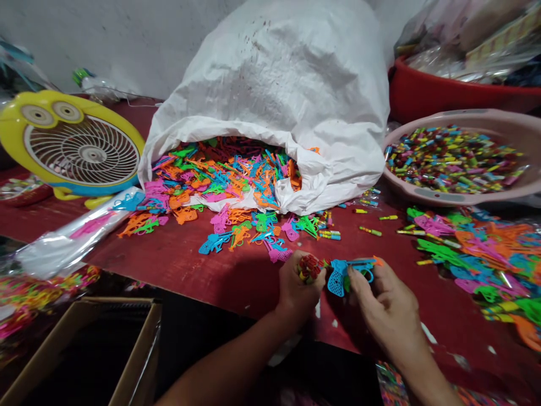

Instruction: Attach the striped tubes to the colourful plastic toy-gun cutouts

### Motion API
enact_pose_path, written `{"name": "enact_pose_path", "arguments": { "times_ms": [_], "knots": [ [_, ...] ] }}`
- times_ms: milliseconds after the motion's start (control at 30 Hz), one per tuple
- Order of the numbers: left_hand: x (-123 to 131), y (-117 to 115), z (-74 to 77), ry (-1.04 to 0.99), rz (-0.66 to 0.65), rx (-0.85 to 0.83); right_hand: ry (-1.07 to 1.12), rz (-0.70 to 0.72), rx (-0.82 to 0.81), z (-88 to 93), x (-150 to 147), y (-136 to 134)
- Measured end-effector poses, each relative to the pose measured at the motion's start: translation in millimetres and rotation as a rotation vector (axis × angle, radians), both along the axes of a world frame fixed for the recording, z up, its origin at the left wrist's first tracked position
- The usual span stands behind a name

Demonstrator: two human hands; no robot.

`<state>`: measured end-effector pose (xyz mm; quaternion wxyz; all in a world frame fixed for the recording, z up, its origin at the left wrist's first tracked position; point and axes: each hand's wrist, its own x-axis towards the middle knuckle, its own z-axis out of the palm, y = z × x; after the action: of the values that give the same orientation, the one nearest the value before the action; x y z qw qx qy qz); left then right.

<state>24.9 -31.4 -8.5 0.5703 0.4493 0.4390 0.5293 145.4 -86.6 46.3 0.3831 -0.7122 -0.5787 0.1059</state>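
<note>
My left hand [296, 293] is closed around a bunch of small red and yellow pieces [310, 267], whose ends poke out over the fingers. My right hand [386, 301] pinches a blue plastic toy gun [337, 277] by its barrel end, its lattice grip pointing towards the left hand. Bits of green and orange show at the same fingers, perhaps further toy guns. Both hands are close together above the front of the red table [253, 287]. Just beyond them lie loose toy guns [266, 220] in pink, blue, orange and green.
A large white sack [287, 73] spills toy guns onto the table. To the right stand a pink basin [448, 197] of small coloured tubes and a red tub [456, 90]; more toy guns [486, 254] lie before them. A yellow fan [91, 152] and cardboard box [139, 344] are left.
</note>
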Motion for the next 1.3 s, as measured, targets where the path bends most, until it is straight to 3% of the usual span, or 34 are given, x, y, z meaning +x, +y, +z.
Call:
{"name": "enact_pose_path", "arguments": {
  "times_ms": [100,300,600,967,1133,1300],
  "knots": [
    [-2,0,0.3,0.060,0.019,0.037,0.001,0.022,-0.035,-3.3,-4,-1],
    [-2,0,-0.1,0.068,0.023,0.016,0.058,-0.081,0.059,-4.0,-4,-2],
    [-2,-1,-1.0,0.062,0.003,0.072,0.036,-0.031,0.037,-12.3,-2,0],
    [-8,-7,-1.1,0.316,0.031,0.472,-0.106,-0.067,0.167,-2.0,-14,11],
    [-11,-8,0.5,0.364,0.057,0.507,-0.024,-0.213,0.246,-14.5,-26,15],
    [-9,-8,-3.5,0.363,-0.024,0.365,0.170,-0.160,0.147,-24.5,-18,17]
  ]
}}
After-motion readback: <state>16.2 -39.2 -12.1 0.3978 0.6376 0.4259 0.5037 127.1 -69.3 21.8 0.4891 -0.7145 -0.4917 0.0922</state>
